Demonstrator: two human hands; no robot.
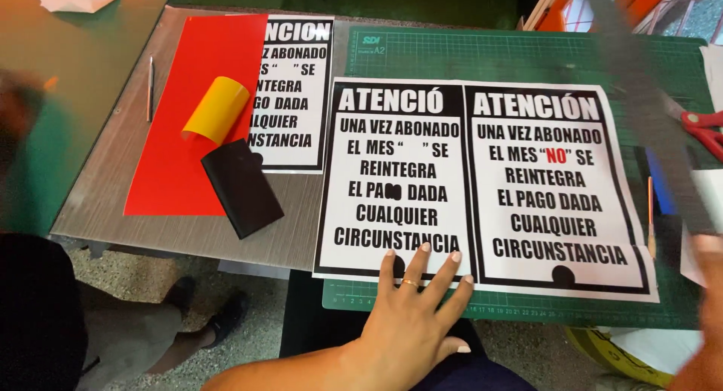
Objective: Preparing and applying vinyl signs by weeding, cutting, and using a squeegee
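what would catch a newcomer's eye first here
Two black-and-white printed signs lie side by side on a green cutting mat in the middle, with the left hand pressed flat on their lower edge. To the left, a red sheet carries a yellow roll and a black card. The right hand is a blur at the right edge, seemingly holding a long grey ruler.

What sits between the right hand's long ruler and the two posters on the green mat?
Nothing visible. The left hand presses the left poster at its bottom edge; the blurred ruler in the right hand hangs over the right poster, clear of the scissors.
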